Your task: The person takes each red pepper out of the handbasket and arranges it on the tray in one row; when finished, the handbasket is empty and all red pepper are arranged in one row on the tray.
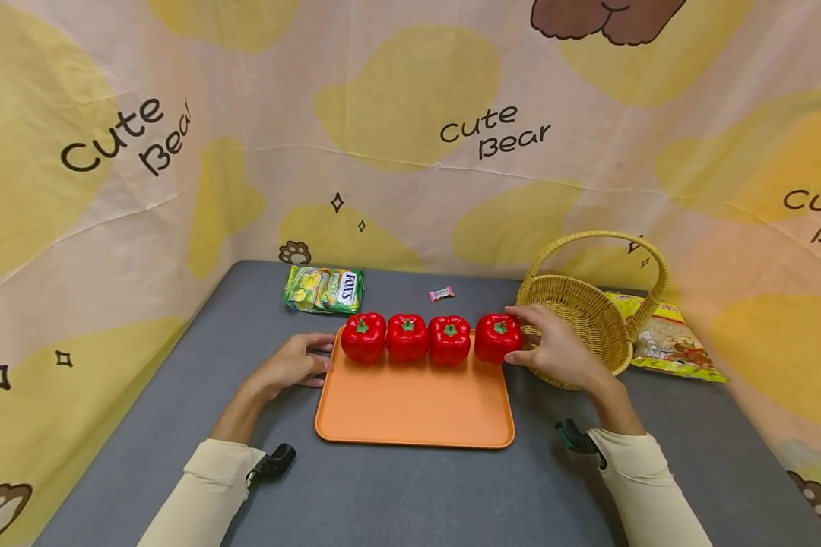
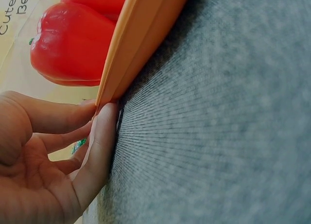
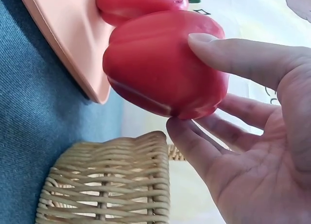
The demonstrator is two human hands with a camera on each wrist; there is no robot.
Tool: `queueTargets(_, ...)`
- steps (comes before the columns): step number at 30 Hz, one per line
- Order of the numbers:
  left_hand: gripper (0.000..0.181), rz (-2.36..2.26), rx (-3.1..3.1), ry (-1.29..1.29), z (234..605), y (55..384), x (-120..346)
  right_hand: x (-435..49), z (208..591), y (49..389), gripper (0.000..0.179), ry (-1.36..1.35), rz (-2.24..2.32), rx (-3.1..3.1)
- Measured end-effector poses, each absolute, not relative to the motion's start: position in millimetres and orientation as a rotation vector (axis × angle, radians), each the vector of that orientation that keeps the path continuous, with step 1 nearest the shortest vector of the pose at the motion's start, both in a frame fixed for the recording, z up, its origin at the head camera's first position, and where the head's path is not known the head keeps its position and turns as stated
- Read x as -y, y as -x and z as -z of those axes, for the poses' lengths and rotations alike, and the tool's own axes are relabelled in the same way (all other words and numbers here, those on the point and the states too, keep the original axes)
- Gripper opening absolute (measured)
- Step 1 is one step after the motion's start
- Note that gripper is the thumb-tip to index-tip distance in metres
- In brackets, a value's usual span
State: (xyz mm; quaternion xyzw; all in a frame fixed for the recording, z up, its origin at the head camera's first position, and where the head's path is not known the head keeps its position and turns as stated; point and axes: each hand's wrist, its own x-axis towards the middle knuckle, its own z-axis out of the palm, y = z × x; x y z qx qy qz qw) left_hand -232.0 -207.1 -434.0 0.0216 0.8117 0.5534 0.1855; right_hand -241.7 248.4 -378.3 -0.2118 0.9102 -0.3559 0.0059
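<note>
An orange tray point(image 1: 417, 403) lies on the table with several red bell peppers in a row along its far edge. My left hand point(image 1: 294, 367) pinches the tray's left rim; in the left wrist view, thumb and fingers point(image 2: 58, 117) meet at its corner. At the row's right end, my right hand point(image 1: 554, 346) holds the rightmost bell pepper point(image 1: 498, 339) from the side. The right wrist view shows that pepper point(image 3: 160, 63) between thumb and fingers, at the tray's corner. Beside it on the tray is another bell pepper point(image 1: 449, 340), with a small gap between them.
A wicker basket point(image 1: 561, 296) with a tall handle stands right of the tray, close to my right hand. Behind it lies a yellow food packet point(image 1: 677, 342). A green FOX'S packet point(image 1: 324, 289) and a small pink wrapped candy point(image 1: 441, 293) lie beyond the tray.
</note>
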Motion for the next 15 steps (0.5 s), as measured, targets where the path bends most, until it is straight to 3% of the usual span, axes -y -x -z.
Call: queueTargets(15, 0.058, -1.55, -2.299, -0.058, 432.5, 231.2, 206.1, -239.1, 382.6, 243.4, 0.074, 0.675, 0.936, -2.912)
